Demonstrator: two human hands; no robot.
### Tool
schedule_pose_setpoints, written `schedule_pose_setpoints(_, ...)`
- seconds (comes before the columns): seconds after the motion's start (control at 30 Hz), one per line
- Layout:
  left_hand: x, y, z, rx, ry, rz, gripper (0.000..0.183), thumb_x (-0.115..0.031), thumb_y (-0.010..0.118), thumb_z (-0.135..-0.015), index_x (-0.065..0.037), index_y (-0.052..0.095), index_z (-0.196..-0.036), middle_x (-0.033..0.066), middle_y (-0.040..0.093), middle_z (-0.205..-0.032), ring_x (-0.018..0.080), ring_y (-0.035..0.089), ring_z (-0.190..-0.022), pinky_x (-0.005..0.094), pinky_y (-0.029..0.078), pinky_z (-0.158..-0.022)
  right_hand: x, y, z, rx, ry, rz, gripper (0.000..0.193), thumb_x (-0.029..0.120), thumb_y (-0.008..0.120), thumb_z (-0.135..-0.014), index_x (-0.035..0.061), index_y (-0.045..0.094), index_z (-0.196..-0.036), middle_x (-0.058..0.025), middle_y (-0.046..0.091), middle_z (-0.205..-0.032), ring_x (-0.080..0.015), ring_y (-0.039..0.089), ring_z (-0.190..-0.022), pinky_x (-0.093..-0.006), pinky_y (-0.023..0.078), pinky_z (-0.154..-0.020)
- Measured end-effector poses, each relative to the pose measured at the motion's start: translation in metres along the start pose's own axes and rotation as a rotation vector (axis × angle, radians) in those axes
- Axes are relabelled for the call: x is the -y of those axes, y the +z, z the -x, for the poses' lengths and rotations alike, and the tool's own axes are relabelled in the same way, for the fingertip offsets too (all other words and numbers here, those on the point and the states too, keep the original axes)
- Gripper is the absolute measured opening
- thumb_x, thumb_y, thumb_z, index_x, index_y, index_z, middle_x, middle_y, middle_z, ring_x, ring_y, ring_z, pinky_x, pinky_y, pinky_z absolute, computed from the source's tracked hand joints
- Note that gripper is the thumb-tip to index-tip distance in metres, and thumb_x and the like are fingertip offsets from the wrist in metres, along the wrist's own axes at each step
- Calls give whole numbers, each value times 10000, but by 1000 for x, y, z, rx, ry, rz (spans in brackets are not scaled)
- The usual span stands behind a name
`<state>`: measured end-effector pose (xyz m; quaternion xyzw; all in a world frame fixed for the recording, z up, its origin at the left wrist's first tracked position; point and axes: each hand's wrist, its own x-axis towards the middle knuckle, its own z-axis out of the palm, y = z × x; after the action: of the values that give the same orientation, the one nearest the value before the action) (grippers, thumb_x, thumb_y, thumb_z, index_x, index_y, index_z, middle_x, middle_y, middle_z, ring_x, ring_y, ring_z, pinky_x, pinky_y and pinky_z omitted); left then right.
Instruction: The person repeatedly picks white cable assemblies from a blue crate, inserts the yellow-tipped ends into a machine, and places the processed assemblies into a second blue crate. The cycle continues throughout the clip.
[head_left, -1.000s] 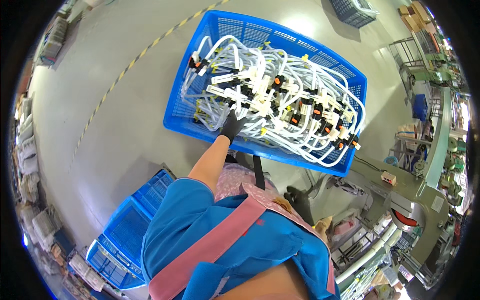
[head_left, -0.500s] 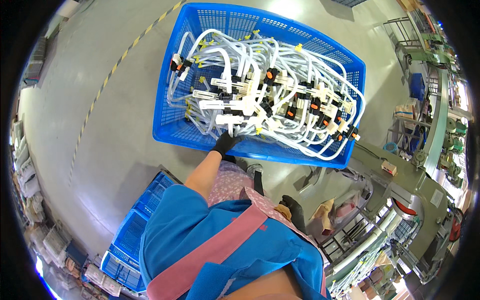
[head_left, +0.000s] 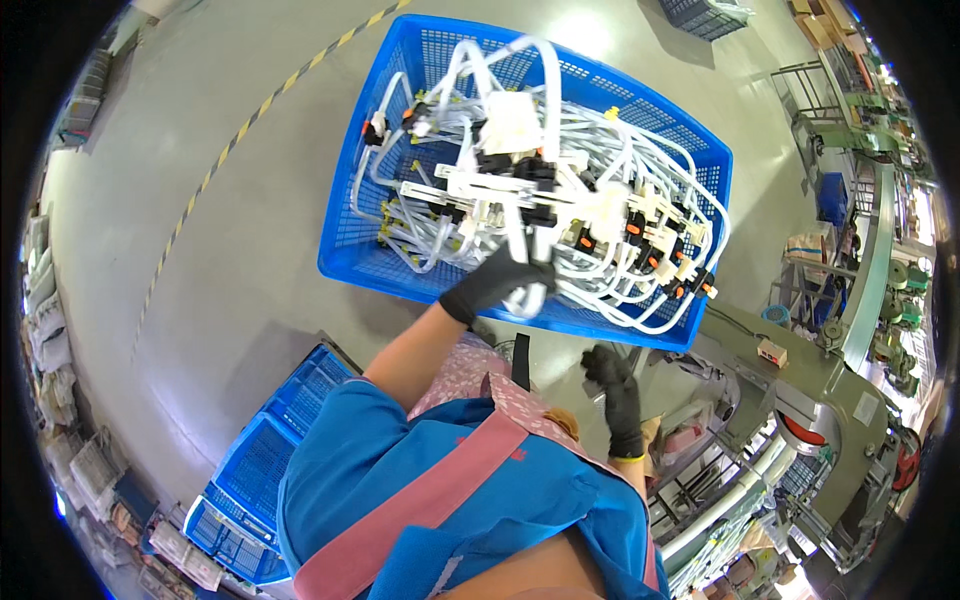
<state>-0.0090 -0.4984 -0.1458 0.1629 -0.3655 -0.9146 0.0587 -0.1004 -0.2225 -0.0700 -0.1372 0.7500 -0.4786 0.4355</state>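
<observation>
My left hand (head_left: 497,280), in a black glove, is closed round a white tube (head_left: 515,235) at the near side of a large blue basket. The lifted tubing loops upward and carries a white block-like connector (head_left: 511,122) and black clamp parts (head_left: 535,178), slightly smeared by motion. Beneath it, many pale tubes (head_left: 625,150) with yellow tips and black-and-orange clips (head_left: 633,222) lie tangled in the blue basket (head_left: 345,215). My right hand (head_left: 612,375), black-gloved too, hovers apart from the basket's near edge, fingers loosely bent and partly spread, with nothing visible in it.
Stacked blue crates (head_left: 265,455) stand on the floor at my lower left. At the right is a green-grey machine (head_left: 830,400) with a small box (head_left: 771,352) on top. A yellow-and-black floor line (head_left: 215,160) runs along the left. A grey crate (head_left: 703,17) sits beyond the basket.
My left hand has moved right and over the basket, raising tubing with its connector out of the tangle. My right hand has come up and forward from beside my waist.
</observation>
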Motion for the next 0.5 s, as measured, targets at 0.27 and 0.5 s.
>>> schedule_pose_setpoints(0.27,-35,122,35,314,242,-367,386,-145,704,-824,-5,554,-1151,76,638,-934,143,597,-910,322,491,-804,100,19,-54,346,-115,-244,583,301,685,-841,-34,495,-1279,-158,615,-1146,-234,596,-1045,-346,492,-879)
schedule_pose_setpoints(0.5,-39,96,42,805,-63,-832,589,-405,711,-801,-35,520,-1218,163,583,-1043,263,558,-951,353,455,-801,130,28,-19,287,-14,-637,588,79,729,-694,-59,494,-1215,-217,634,-971,-380,617,-1019,-459,503,-886)
